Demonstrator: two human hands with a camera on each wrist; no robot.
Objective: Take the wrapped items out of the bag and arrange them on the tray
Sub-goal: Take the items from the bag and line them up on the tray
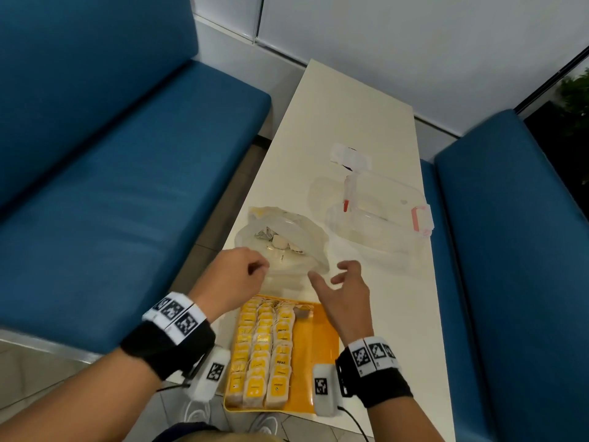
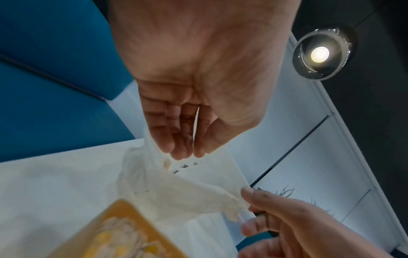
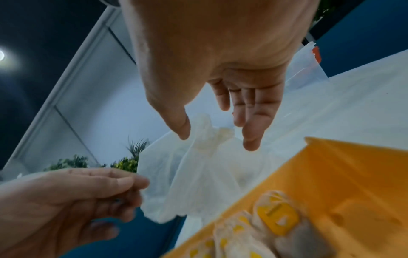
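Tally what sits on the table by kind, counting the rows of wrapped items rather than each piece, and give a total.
Orange tray: 1
Rows of wrapped items on the tray: 3
Translucent plastic bag: 1
Clear containers with pink latches: 1, possibly more stacked, cannot tell
Total: 6

Beyond my reach on white table (image 1: 360, 100): clear plastic container (image 1: 379, 212), pink latches. Blue benches (image 1: 105, 173) flank both sides; ceiling lamp (image 2: 320, 54) lit overhead.

Contents of the bag (image 1: 287, 240) are blurred and too small to identify. The tray (image 3: 344, 174) is cut off by the frame edge.
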